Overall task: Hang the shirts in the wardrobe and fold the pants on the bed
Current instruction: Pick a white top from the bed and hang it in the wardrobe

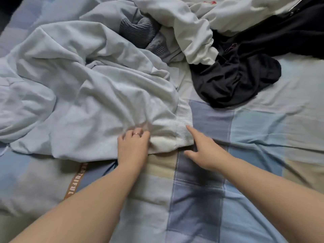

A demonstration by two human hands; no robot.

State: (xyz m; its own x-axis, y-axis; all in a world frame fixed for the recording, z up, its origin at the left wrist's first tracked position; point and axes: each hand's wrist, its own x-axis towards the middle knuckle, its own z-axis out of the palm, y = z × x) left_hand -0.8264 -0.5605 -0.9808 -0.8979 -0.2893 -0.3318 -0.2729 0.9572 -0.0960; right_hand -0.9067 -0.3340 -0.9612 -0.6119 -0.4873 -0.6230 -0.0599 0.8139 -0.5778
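Only one piece of writing shows: a brown strip [74, 181] on the patchwork bed cover [254, 128], beside the left forearm. Its pale capitals end in "IFUL"; the upper letters are too blurred to read.

The pale blue garment [87, 95] lies crumpled across the left and middle of the bed, with its ribbed band [184, 123] at the near right end. Shirt or pants: cannot tell.

The left hand [133, 146], a ring [136, 134] on one finger, has its fingers curled into the fabric just left of the band and grips it. The right hand [201, 151] holds nothing: index finger straight with its tip touching the band, thumb spread.

The black garment [236, 78] is heaped upper right, well apart from both hands. The white garment [192, 28] overlaps its far edge. The grey ribbed garment [138, 30] sits partly buried between pale blue and white folds.
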